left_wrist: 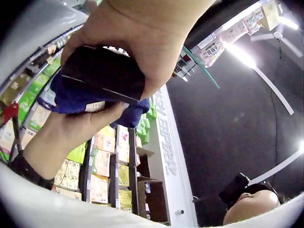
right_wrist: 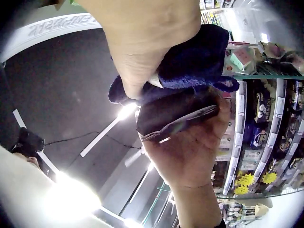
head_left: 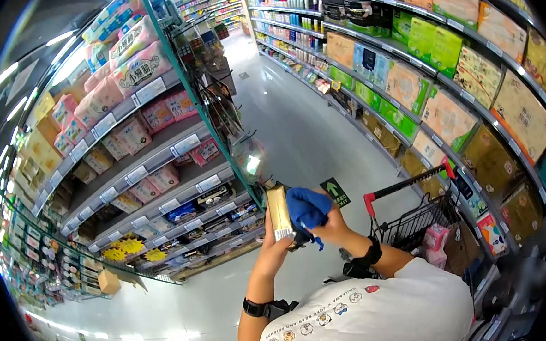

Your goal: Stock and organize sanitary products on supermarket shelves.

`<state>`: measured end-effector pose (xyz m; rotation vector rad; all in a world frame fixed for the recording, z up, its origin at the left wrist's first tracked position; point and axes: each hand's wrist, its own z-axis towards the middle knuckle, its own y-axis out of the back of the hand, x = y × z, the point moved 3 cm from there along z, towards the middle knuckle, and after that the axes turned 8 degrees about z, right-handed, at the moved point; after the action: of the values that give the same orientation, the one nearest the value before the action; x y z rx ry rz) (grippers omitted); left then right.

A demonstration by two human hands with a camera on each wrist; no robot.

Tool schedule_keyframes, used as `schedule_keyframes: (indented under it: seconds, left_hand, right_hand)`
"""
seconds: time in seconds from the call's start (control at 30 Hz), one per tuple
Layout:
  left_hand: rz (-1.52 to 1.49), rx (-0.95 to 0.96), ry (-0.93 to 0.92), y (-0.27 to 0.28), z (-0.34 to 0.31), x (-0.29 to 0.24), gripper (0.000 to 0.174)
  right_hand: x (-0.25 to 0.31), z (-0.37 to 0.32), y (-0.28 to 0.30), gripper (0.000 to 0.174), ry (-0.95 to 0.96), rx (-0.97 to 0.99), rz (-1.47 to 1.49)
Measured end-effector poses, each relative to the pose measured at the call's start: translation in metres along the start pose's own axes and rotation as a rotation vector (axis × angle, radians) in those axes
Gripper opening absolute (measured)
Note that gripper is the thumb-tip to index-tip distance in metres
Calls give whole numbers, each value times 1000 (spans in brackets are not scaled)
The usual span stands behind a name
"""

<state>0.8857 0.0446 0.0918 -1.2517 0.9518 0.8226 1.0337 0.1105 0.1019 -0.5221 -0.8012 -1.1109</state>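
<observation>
Nearest, along the bottom of the frame, is a white T-shirt point(head_left: 370, 317) printed with small cartoon figures; black straps point(head_left: 268, 308) circle both wrists. Ahead of it, just right of the centre of the head view, both hands work close together. The left hand point(head_left: 272, 250) is the lower of the two: its grip is wrapped round a gold-and-black box point(head_left: 277, 209), the gold face towards the head camera and a white label at the near end. The box's long axis runs nearly up and down the frame, its far end leaning a little left. The right hand point(head_left: 334, 228) has its grip closed round a bunched blue cloth point(head_left: 307, 206), which lies against the right side of the box. So the box sits to the left of the right grip with the cloth between, and the left hand is the nearer to it, directly on it. Whether the cloth is fixed to the box cannot be told.

Beyond, a green floor sign point(head_left: 335, 191) shows just past the cloth; right of it is a shopping cart point(head_left: 411, 183) with a pink package point(head_left: 434, 237) inside. Store shelving point(head_left: 147, 90) with pink packs fills the left, and a long shelf point(head_left: 469, 97) of tissue packs curves across the upper right
</observation>
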Motion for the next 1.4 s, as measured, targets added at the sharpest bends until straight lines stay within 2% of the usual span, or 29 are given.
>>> schedule_keyframes:
  seconds: [0.17,0.23,0.27,0.33,0.43,0.47,0.5,0.6,0.7,0.8,0.93,1.03,1.13,1.2,1.27,1.4]
  left_hand:
    - [169,-83,1,4,-5,9,88]
    - [210,-101,26,1,-10,2,90]
    - [400,-125,-111,9,-7,9,92]
    - [448,-157,-256,10,-7,4,92]
    - [1064,-343,-466,6,-20,-18,91]
    - [1127,-349,-489,5,-25,-25,91]
    - [1104,-329,-469,7,-29,-29,91]
    - [1174,-292,-486,4,-40,-46,93]
    - [1151,-314,-486,6,-47,-47,97]
    - [1169,-386,-512,7,-53,-51,97]
    - [1319,-470,-549,8,-60,-58,98]
    - [1301,-516,-608,8,-60,-56,96]
    - [1210,-537,-679,6,-55,-55,94]
    - [1128,-579,-709,7,-50,-53,94]
    - [1185,-595,-732,7,-47,-53,93]
    - [1342,-522,-746,1,-43,-53,92]
  right_hand:
    - [-12,-12,-7,51,-85,-8,98]
    - [1,-10,-12,46,39,60,23]
    - [9,-9,-14,44,97,94,-16]
    - [18,-5,-17,33,131,151,-127]
    - [37,8,-23,36,261,245,-254]
    - [41,9,-27,37,344,248,-308]
    - [41,7,-29,44,343,219,-332]
    - [55,10,-30,45,503,78,-497]
    - [59,12,-28,47,547,-79,-543]
    - [57,8,-25,49,525,-143,-515]
    - [64,5,-27,49,470,-116,-586]
    - [61,1,-32,49,406,-106,-475]
    - [61,-8,-46,50,351,22,-257]
    - [68,-14,-50,49,355,111,-305]
    - [66,-17,-49,48,385,159,-357]
    - [77,-20,-30,46,434,23,-539]
